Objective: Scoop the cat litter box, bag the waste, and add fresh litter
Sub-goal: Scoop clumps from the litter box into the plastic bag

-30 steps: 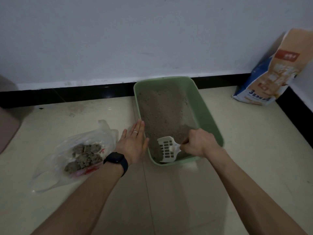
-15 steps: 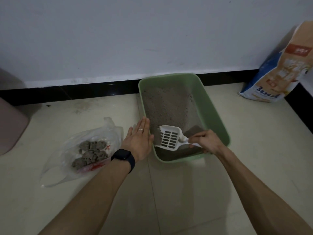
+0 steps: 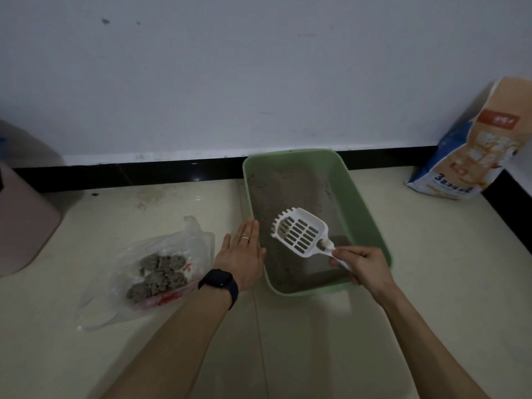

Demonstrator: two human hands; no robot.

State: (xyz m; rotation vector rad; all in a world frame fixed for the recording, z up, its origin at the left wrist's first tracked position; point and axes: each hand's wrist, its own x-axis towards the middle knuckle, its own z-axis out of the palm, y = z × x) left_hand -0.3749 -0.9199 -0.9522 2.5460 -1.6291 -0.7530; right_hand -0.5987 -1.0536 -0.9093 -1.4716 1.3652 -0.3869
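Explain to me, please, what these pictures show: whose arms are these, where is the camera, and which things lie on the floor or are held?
There is no machine here: a person works with bare hands, and the camera is worn on the head, looking forward and down, so both arms enter from below. On the tiled floor, by the wall, stands a green litter box with grey litter. The right hand pinches the handle of a white slotted scoop over the litter. The left hand, flat and open, rests at the box's left side. Left of it lies a clear plastic bag holding grey clumps. A printed litter bag leans in the right corner.
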